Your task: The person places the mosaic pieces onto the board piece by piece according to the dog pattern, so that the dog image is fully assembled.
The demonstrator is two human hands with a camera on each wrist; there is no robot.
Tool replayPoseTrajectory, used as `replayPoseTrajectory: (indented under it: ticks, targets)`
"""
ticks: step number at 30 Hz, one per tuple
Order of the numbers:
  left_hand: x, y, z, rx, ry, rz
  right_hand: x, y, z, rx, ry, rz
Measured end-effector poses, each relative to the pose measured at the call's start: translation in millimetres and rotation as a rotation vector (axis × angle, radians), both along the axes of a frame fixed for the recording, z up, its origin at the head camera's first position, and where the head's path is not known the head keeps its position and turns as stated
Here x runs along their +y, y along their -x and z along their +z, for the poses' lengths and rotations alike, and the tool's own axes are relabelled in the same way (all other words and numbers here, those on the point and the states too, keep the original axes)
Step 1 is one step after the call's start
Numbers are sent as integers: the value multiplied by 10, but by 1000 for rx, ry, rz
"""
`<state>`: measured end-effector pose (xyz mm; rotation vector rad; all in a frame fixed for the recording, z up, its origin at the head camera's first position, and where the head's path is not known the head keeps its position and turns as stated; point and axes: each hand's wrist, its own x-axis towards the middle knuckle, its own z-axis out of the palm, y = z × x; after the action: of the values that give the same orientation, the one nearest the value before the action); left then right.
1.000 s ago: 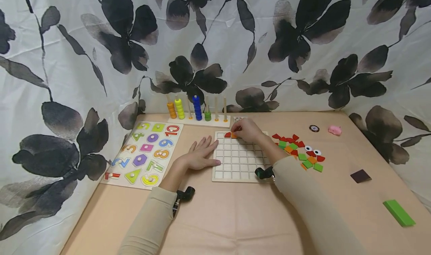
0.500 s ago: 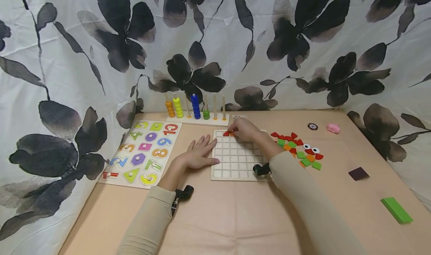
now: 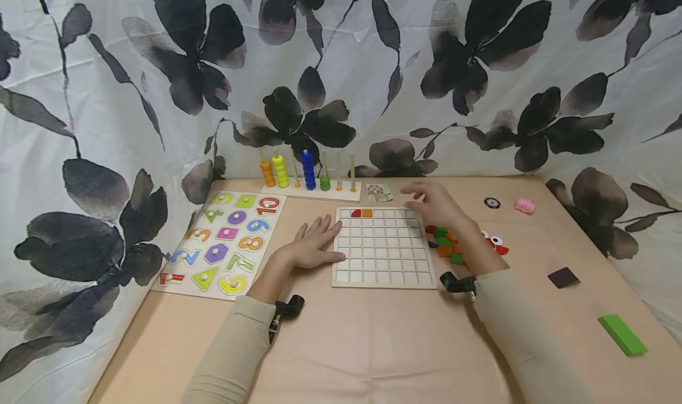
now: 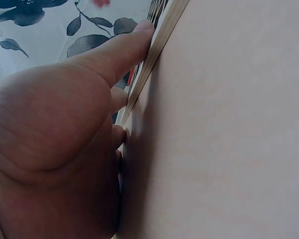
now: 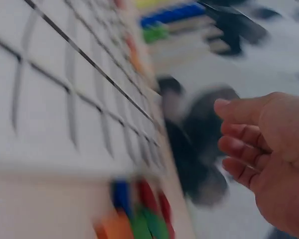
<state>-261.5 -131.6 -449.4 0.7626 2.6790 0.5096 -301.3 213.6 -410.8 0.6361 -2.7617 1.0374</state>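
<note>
The grip of the right hand (image 3: 438, 207) is seen released: its fingers are loosely bent, nothing is held between them, and the hand is poised above the desk (image 3: 341, 333) near the far right corner of the grid board (image 3: 389, 252). The left hand (image 3: 311, 247) is laid with spread fingers at the board's left side, its thumb touching the edge, nothing being grasped. Only two tiles are seen seated, a red tile (image 3: 356, 213) and an orange tile (image 3: 367, 213), side by side in the farthest row toward its left end; loose tiles (image 3: 444, 251) are heaped just beside the board's right edge, partly hidden by the right forearm (image 3: 486, 253), so an early stage is judged to have been reached. The board is laid flat, its columns pointed away from the person; its longer side cannot be told through foreshortening. The red tile's cut or rounded corner appears turned to the far left, its long axis too small to be read. Beyond the board, a picture card (image 3: 379, 192) is placed beside the peg stand (image 3: 314, 192).
</note>
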Motion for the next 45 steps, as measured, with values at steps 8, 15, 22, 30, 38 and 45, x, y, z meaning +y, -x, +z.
replayPoseTrajectory:
  ticks: [8,15,22,30,38,45]
  targets:
    - [5,31,-38,4,15,-1,918,-196,-123,-148,-36,-261]
    - [6,37,-45,-7,14,8,1118,-195,-292,-261,-120,-250]
    - [8,14,-18,-1,-2,5,1216,-186,-311,-255,-123,-248]
    - [4,22,-31,-2,-6,3,1156,-221,-195,-230,-53,-261]
    - [0,15,-22,5,8,3,339,-95,44,-112,100,-87]
    - [-2,12,-37,-6,-3,-1,-277,164,-2,-128,77,44]
